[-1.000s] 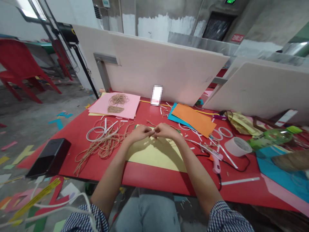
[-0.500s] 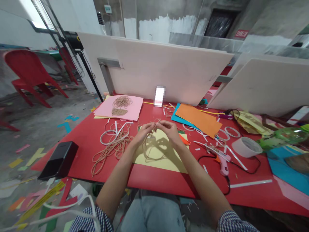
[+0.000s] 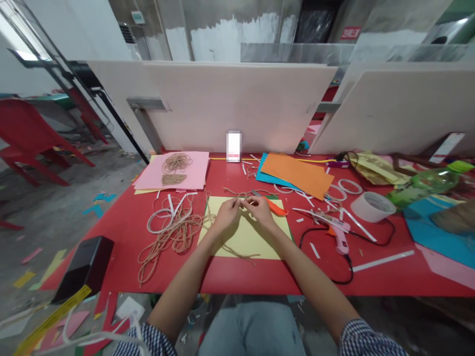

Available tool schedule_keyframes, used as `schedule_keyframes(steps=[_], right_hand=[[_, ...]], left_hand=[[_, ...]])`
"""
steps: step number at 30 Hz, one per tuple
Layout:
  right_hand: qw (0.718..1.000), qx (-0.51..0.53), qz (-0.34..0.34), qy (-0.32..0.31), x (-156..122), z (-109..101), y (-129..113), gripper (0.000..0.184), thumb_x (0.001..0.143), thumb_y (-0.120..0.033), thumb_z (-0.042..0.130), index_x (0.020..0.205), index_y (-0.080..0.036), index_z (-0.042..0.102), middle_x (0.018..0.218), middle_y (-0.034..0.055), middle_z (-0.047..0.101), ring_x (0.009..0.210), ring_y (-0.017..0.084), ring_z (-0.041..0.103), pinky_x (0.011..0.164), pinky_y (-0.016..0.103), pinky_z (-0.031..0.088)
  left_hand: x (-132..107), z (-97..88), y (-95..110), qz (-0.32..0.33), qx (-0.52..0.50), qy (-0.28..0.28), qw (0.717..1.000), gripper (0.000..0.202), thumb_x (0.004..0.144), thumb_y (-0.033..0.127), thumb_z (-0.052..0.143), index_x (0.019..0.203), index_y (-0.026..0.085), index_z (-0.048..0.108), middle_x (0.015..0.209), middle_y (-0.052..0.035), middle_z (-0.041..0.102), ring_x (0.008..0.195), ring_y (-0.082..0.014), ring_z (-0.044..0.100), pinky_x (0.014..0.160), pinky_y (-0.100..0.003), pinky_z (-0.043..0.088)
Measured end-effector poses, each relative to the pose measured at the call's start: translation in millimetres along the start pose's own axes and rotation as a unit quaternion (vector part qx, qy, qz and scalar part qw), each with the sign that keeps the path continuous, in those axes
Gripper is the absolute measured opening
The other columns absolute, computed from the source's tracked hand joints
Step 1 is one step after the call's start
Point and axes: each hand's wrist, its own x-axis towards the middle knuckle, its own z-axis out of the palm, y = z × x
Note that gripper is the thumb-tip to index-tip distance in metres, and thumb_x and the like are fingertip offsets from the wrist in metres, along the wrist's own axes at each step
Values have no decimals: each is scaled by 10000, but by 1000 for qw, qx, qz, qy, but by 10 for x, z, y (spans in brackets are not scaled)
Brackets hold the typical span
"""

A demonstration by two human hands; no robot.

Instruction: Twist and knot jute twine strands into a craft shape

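Note:
My left hand (image 3: 227,217) and my right hand (image 3: 261,213) meet over a sheet of yellow paper (image 3: 241,237), both closed, fingertips pinched together on brown twine. The exact grip is small and partly hidden by the fingers. A strand of the twine (image 3: 239,253) crosses the paper's lower part below my left wrist. More twine lies just beyond my fingertips. Left of the paper is a loose heap of twine (image 3: 178,227) with a white ring (image 3: 152,223) on it. Beside my right hand rests an orange-handled tool (image 3: 277,209), partly covered.
Pink paper (image 3: 198,170) carrying twine pieces lies back left; orange paper (image 3: 300,173) lies back right. At right are a pink glue gun (image 3: 340,237), a tape roll (image 3: 373,206) and a green bottle (image 3: 426,185). A black box (image 3: 87,264) stands front left. White boards (image 3: 230,104) rise behind.
The twine loop that hung below my hands has dropped away, and a strand now lies across the paper's front. My hands stay close together. The camera view has shifted.

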Motion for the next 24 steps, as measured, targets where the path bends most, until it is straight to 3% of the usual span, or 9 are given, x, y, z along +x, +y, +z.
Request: schedule_keyframes(steps=[3,7,11,14,16,19,21,24], right_hand=[[999,36,-4,-2,6,-33,35,298,765,-487,627,718,-193,630,728,30,667,687,161,597,676,285,470],[999,31,-10,40,29,-46,85,261,753,-445,647,737,-185,649,757,43,700,722,179,627,704,292,473],[997,-35,20,68,73,-69,130,208,769,-378,616,691,-186,634,700,36,690,671,184,624,657,288,460],[988,-145,-11,43,95,-162,117,200,820,-371,603,767,-183,646,791,56,706,750,198,638,714,304,472],[960,-271,-42,51,89,-256,92,236,852,-393,615,917,-170,657,966,98,711,924,236,631,823,345,467],[892,-440,3,99,57,-388,65,373,873,-428,631,1100,-132,610,1177,178,641,1144,321,540,904,418,438],[863,-496,47,88,37,-440,56,401,900,-432,608,1144,-114,586,1221,208,608,1186,345,507,899,430,432],[845,-529,64,54,23,-459,23,356,949,-392,543,1165,-111,576,1244,220,595,1195,340,508,891,413,422]], left_hand=[[-21,15,32,-6,40,-10,999,337,925,400,404,716,192,565,740,-77,660,760,-221,584,719,-319,427],[-70,25,104,-11,66,-19,998,343,927,375,390,695,182,553,697,-55,642,714,-192,567,710,-298,414],[-107,32,152,-8,76,-40,996,346,922,371,402,671,179,545,645,-28,623,646,-163,542,638,-267,379],[-94,32,139,-20,76,-25,997,318,905,314,418,636,184,530,613,-18,609,634,-157,544,644,-262,377],[-72,23,111,-45,59,1,997,295,895,273,415,635,189,527,600,-15,604,633,-157,549,650,-259,387],[-38,-5,53,-78,21,43,996,297,900,263,405,638,191,523,598,-16,594,620,-156,541,628,-255,390],[-21,-24,14,-84,2,67,994,305,910,281,410,643,190,523,596,-13,579,613,-155,533,616,-254,385],[-6,-44,-33,-77,-8,85,993,307,916,299,421,649,189,524,584,-6,563,606,-152,527,622,-254,382]])
